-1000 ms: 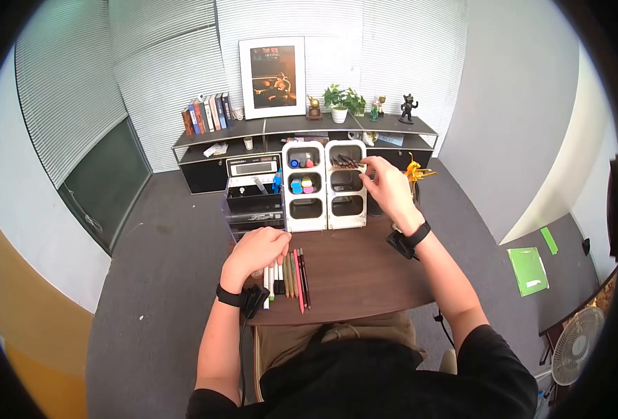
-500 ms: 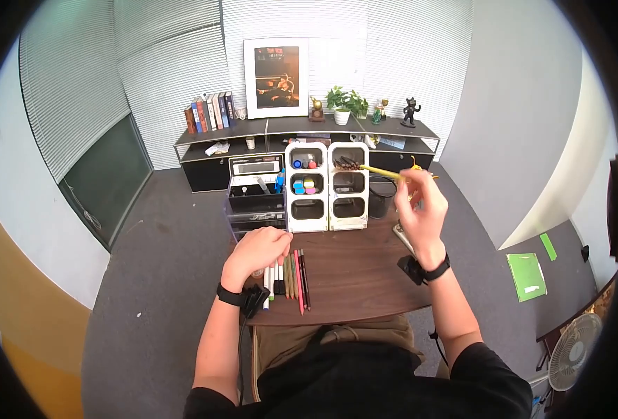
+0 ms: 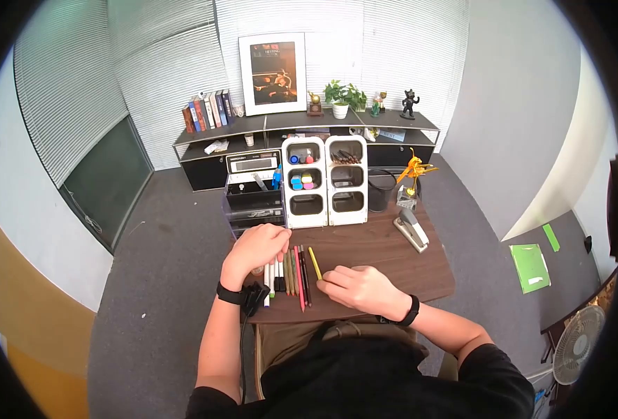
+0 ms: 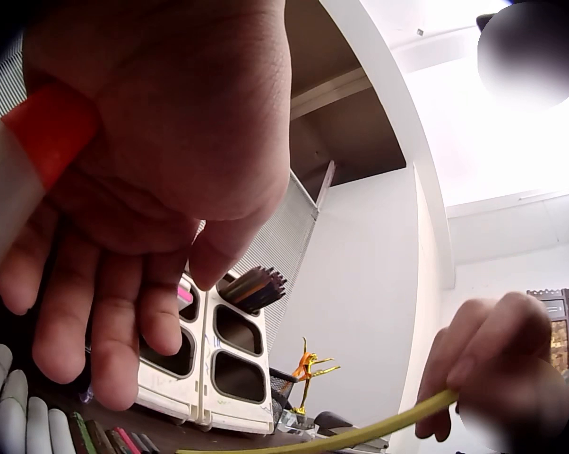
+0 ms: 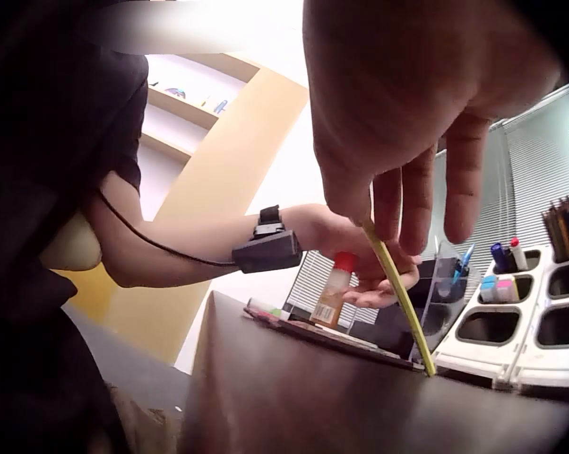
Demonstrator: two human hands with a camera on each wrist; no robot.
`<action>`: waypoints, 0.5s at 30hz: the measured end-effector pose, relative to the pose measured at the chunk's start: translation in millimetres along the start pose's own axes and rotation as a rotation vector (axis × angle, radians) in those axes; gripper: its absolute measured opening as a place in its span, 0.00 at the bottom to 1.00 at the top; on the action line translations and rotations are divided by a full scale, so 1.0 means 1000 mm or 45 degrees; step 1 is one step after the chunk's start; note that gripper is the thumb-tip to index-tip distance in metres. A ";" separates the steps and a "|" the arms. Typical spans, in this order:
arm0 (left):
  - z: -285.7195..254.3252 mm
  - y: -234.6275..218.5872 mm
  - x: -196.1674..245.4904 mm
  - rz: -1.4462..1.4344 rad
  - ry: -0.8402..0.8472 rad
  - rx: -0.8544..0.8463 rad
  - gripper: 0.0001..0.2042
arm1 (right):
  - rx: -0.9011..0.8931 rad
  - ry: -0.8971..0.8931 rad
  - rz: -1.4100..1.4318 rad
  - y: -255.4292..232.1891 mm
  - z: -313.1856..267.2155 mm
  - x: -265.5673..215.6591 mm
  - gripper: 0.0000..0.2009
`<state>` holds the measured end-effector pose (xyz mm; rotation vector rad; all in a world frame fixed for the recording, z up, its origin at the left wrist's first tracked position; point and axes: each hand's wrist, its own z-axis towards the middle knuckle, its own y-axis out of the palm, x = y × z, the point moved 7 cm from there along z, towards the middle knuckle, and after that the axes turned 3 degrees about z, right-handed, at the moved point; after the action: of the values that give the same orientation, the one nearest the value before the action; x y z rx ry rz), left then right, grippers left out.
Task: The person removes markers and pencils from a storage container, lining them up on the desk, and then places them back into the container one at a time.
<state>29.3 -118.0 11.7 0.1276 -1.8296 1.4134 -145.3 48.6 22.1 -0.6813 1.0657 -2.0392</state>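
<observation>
My right hand [image 3: 356, 288] pinches a yellow pencil [image 3: 314, 262] between thumb and fingers, low over the desk. The pencil's far tip reaches the desktop in the right wrist view, just right of a row of pens and pencils. That row has white markers [image 3: 267, 288], olive-brown pencils [image 3: 288, 279], a pink pencil [image 3: 299, 286] and black ones [image 3: 306, 286], side by side. Over the row's far left end hovers my left hand [image 3: 258, 248], fingers relaxed. Close beside its palm stands a red-capped bottle [image 5: 332, 295] of amber liquid.
A white organizer [image 3: 328, 206] stands at the back, dark pencils [image 3: 345, 158] in its top right compartment. Left of it is a clear desk caddy [image 3: 256, 215]. To the right are a black mesh cup [image 3: 379, 194], an orange-gold ornament [image 3: 414, 170] and a stapler [image 3: 412, 232].
My right hand has drawn the yellow pencil out of the organizer's top right compartment and carried it down and toward me, beside the row. The left hand has stayed put.
</observation>
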 end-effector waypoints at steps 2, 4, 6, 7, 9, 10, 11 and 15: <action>0.000 0.000 0.001 0.007 -0.002 -0.003 0.25 | -0.055 -0.004 0.024 0.004 0.001 -0.008 0.14; -0.001 -0.001 0.002 0.015 -0.001 0.000 0.25 | -0.156 -0.006 0.098 0.012 -0.001 -0.015 0.11; -0.002 -0.001 0.003 0.015 -0.021 -0.003 0.25 | -0.183 -0.016 0.116 0.020 -0.005 -0.020 0.08; -0.002 -0.001 0.003 0.016 -0.020 -0.001 0.25 | -0.223 0.007 0.118 0.024 -0.006 -0.021 0.08; -0.002 -0.001 0.002 0.007 -0.019 -0.002 0.25 | -0.262 0.029 0.121 0.028 -0.007 -0.020 0.08; -0.002 -0.001 0.002 0.008 -0.019 -0.003 0.25 | -0.271 0.046 0.137 0.029 -0.008 -0.018 0.08; -0.002 -0.001 0.003 0.013 -0.015 -0.001 0.25 | -0.280 0.063 0.154 0.031 -0.008 -0.016 0.09; -0.002 -0.001 0.002 0.019 -0.012 0.001 0.24 | -0.233 0.095 0.197 0.032 -0.007 -0.010 0.10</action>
<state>29.2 -115.9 13.8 0.1216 -1.8407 1.4260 -133.1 46.9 -9.2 -0.5976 1.3187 -1.8629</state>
